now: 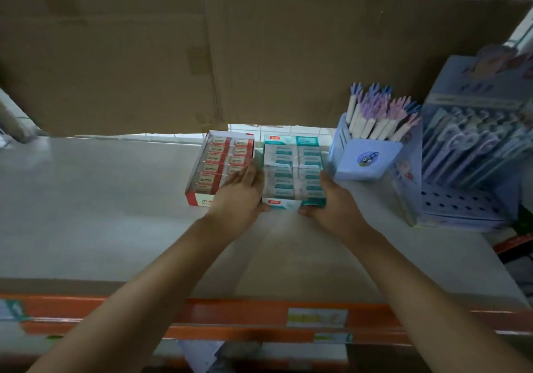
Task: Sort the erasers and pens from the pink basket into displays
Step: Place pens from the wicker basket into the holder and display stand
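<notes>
Grey-white shelf [101,199] board fills the middle of the view, with an orange front rail [230,315] carrying price tags at 6 o'clock and a wall of brown cardboard [259,55] closing it off at 12 o'clock.

Just past centre stands the teal eraser box [292,167], an open display tray with two columns of wrapped erasers. Its long axis runs from 6 to 12 o'clock, straight away from the person. The left hand [240,196] lies along its 9 o'clock wall and the right hand [331,202] along its 3 o'clock wall. Each has its fingers reaching back along the side and its thumb hooked over the near front corner, so the two hands clamp the tray between them. Both are about equally near it.

The red eraser box [222,162] sits at 9 o'clock, touching or just beside the tray, and the left fingers fill the gap between them. At 3 o'clock is a blue pen holder [364,160] packed with upright white pens [375,115] with purple and blue tops, and a small cartoon sticker on its front. Beyond that stands a taller blue pen display [473,147].

The coming move looks like a short push towards 12 o'clock along the tray's own long axis, squaring it in the slot between its two neighbours. There is little room on either side.

Printing on the box fronts, the eraser sleeves and the rail tags is too blurred to read. The pink basket is out of view.
</notes>
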